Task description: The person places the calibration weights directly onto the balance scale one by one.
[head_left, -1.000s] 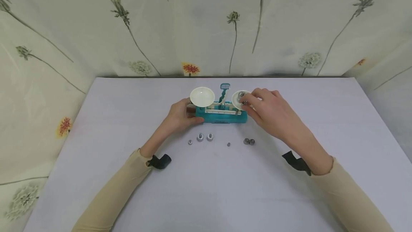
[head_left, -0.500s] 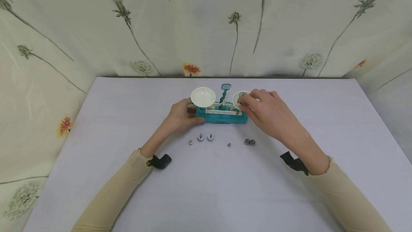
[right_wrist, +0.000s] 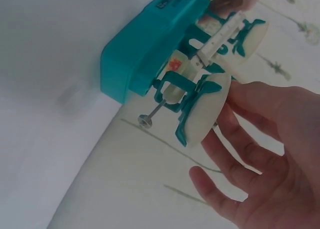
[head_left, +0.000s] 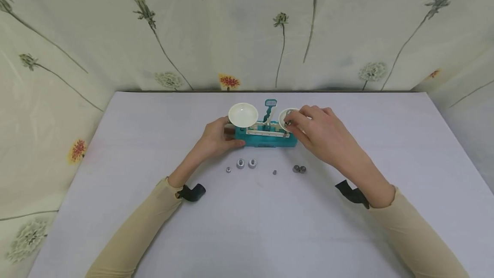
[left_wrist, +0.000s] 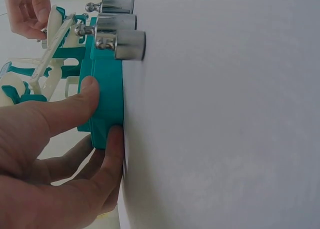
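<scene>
- Twice noted gripping: left hand (head_left: pixel 218 140) around end of teal balance (head_left: pixel 267 142), upper centre; right hand (head_left: pixel 318 130) pinching metal weight (head_left: pixel 288 120) at pan (right_wrist: pixel 212 109).
- Judged at risk of spilling pan through clumsy release.

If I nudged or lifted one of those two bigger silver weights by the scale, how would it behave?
The bigger silver weights look metallic, so one would probably feel heavy for its size. The smooth, shiny sides may be slippery. Each stands upright on a flat base, so a nudge might slide it; toppled, its round body could roll.
</scene>
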The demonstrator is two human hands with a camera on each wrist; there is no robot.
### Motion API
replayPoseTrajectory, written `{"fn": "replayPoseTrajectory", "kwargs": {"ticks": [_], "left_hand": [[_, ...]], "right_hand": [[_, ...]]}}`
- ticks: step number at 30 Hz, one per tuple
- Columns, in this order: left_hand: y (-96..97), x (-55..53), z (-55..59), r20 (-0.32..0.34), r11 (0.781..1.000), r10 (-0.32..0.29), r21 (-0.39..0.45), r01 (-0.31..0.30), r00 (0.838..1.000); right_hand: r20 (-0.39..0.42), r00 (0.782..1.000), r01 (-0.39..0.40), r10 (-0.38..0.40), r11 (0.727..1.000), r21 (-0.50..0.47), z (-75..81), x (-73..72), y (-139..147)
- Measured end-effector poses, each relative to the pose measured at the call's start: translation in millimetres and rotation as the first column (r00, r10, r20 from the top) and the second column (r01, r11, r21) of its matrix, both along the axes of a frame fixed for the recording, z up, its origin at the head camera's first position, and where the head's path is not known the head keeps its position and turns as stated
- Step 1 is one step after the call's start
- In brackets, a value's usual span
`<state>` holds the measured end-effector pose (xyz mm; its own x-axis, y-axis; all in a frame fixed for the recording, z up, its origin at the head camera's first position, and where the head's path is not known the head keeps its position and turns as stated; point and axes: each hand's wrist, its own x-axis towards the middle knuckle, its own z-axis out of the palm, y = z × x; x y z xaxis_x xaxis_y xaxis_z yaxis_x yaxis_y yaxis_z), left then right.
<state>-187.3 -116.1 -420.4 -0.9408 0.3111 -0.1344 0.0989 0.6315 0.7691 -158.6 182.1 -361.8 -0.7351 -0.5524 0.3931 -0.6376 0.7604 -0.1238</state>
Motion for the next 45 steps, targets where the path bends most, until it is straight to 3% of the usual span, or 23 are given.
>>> {"fn": "replayPoseTrajectory", "kwargs": {"ticks": [10, 18, 45], "left_hand": [[-0.2, -1.8, -2.4, -0.01, 1.0, -0.001, -0.008, 0.001, 1.0], [0.5, -1.1, -1.0, 0.006, 1.0, 0.004, 0.004, -0.004, 1.0], [0.3, 0.3, -1.1, -0.013, 1.0, 0.001, -0.006, -0.002, 1.0]], "right_hand": [[0.021, 1.0, 0.016, -0.016, 1.0, 0.024, 1.6, 1.2, 2], [0.027, 0.999, 0.031, -0.032, 0.999, 0.034, 4.3, 10.0, 4], [0.042, 0.999, 0.001, -0.004, 0.997, 0.077, 2.3, 22.9, 17]]}}
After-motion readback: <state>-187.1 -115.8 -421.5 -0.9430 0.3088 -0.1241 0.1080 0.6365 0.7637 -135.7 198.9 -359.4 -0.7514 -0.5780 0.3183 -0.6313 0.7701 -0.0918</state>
